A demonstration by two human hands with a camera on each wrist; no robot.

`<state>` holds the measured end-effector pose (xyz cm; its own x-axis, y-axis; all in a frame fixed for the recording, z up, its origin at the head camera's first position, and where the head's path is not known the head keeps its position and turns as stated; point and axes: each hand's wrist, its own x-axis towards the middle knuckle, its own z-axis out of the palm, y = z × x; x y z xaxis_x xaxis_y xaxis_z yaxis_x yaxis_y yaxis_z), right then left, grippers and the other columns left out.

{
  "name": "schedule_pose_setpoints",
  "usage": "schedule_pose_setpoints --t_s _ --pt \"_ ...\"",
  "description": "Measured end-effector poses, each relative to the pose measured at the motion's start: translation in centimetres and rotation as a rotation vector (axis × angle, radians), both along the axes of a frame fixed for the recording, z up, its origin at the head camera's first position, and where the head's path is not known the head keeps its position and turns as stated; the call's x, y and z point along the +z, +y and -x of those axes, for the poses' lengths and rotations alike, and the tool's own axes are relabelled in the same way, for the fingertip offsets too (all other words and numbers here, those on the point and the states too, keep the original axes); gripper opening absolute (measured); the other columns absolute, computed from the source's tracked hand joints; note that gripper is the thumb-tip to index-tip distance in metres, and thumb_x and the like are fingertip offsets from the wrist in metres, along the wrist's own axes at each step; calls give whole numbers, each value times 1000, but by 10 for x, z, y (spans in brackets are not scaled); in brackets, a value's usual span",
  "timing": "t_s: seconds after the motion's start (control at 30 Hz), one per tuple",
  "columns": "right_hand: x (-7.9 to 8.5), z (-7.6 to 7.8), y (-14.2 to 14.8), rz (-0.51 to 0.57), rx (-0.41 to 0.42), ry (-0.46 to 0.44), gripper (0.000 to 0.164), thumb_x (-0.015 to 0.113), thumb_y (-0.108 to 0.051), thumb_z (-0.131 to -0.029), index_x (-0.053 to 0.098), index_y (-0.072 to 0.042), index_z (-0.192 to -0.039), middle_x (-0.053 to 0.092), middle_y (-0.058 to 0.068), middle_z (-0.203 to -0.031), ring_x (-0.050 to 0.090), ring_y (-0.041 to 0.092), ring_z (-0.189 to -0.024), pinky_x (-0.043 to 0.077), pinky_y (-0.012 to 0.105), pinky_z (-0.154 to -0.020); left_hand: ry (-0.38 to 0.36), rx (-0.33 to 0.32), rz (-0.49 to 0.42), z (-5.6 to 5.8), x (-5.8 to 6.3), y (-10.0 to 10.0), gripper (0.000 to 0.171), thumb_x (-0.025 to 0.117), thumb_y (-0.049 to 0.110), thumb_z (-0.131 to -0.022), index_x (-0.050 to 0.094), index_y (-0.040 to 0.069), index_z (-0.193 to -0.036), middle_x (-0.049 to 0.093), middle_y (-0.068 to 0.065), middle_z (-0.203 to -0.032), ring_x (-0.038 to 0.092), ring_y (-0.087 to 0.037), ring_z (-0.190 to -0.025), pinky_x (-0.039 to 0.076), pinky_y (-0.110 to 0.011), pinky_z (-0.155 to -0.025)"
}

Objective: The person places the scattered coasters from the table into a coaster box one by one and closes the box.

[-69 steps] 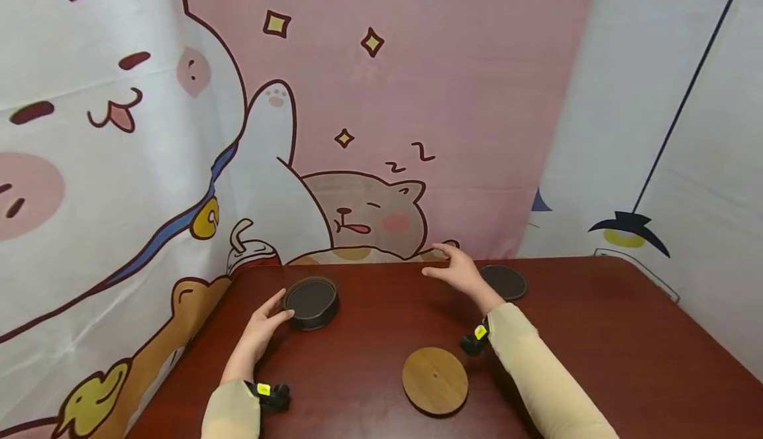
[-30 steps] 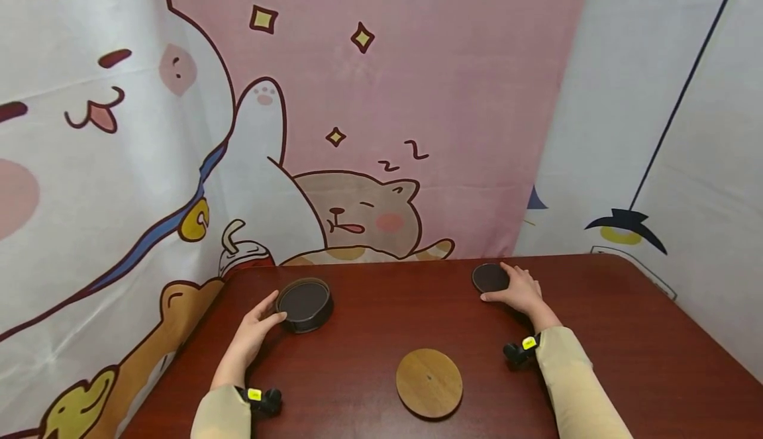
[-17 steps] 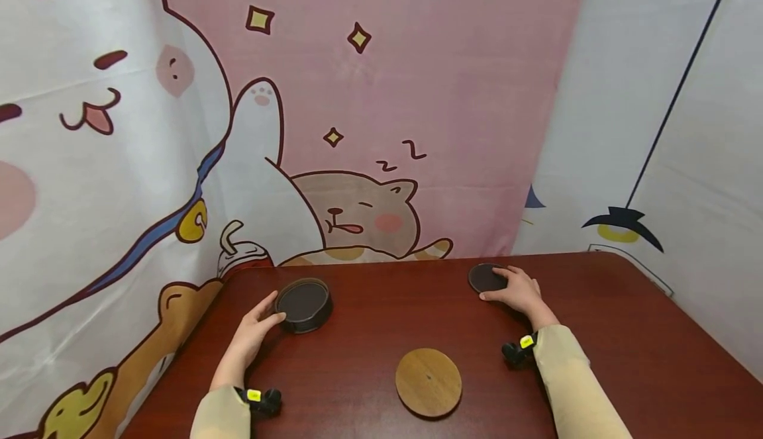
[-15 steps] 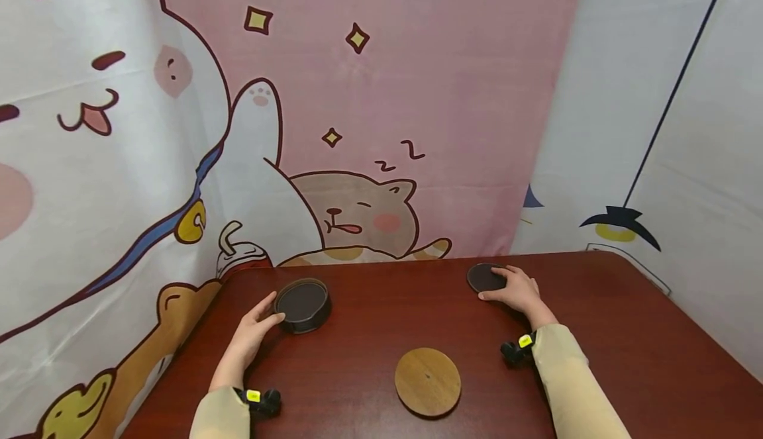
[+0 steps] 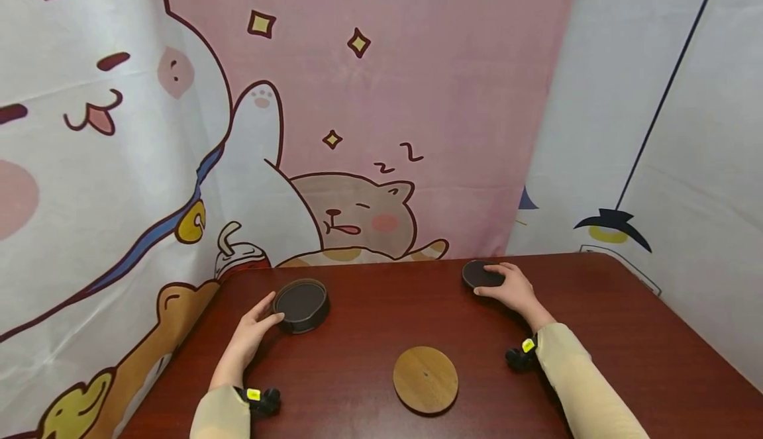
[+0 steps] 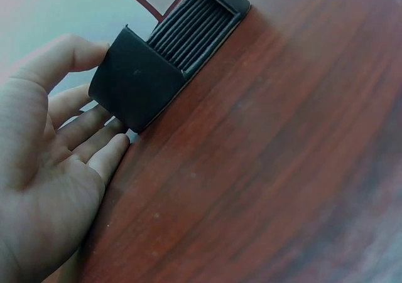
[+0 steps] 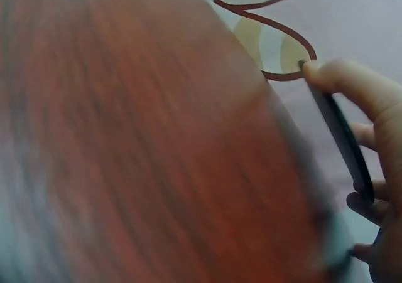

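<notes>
My left hand grips the near left side of a round black coaster holder standing on the table. Through a gap in the holder's wall, the left wrist view shows several black coasters stacked inside. There, the thumb lies at the rim and the fingers curl under the outer wall. At the far right of the table, my right hand pinches a thin round black coaster by its edge. Seen edge-on in the right wrist view, the coaster is between thumb and fingers, raised off the tabletop.
A round wooden disc lies near the middle front of the dark red table. Behind the table hangs a cloth backdrop with cartoon animals. Each wrist wears a small black camera.
My right hand has moved right to the loose coaster, taken hold of its edge, and just lifted it slightly. My left hand stays at the holder. The head view has shifted a little.
</notes>
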<state>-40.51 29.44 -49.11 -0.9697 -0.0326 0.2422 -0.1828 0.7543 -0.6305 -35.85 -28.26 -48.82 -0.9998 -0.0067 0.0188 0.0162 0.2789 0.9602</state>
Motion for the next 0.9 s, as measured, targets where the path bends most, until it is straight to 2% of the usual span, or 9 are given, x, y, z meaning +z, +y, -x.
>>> schedule_pose_setpoints --t_s 0.13,0.33,0.47,0.63,0.9 --pt "15 -2 -1 15 39 45 76 80 -45 -75 57 0 -132 33 34 -144 31 51 -130 31 66 -100 2 4 7 -1 0 0 70 66 17 -91 33 8 -152 29 -22 -154 22 -35 -142 20 -53 -113" --pt "43 -1 -6 20 79 85 73 80 -45 -75 59 -4 -132 41 28 -141 40 47 -126 35 64 -97 3 4 17 -2 2 -1 71 66 18 -91 32 8 -152 28 -22 -154 21 -36 -143 19 -54 -113" --pt "55 -1 -12 14 89 101 72 81 -45 -75 60 -6 -131 43 25 -140 41 45 -125 33 65 -96 1 4 12 -3 2 -2 71 66 17 -91 31 8 -152 28 -22 -154 21 -35 -143 18 -53 -113" --pt "59 -2 -22 -5 119 114 70 82 -44 -73 62 -7 -129 43 24 -140 43 44 -124 29 67 -96 -2 0 1 -4 0 -3 70 65 16 -92 30 8 -152 28 -22 -154 22 -35 -143 18 -53 -113" --pt "56 -3 -43 18 179 117 69 84 -41 -71 63 -8 -127 44 25 -140 44 43 -124 39 60 -97 4 -20 0 -4 0 0 72 65 16 -92 28 7 -153 25 -24 -154 20 -37 -143 18 -54 -113"
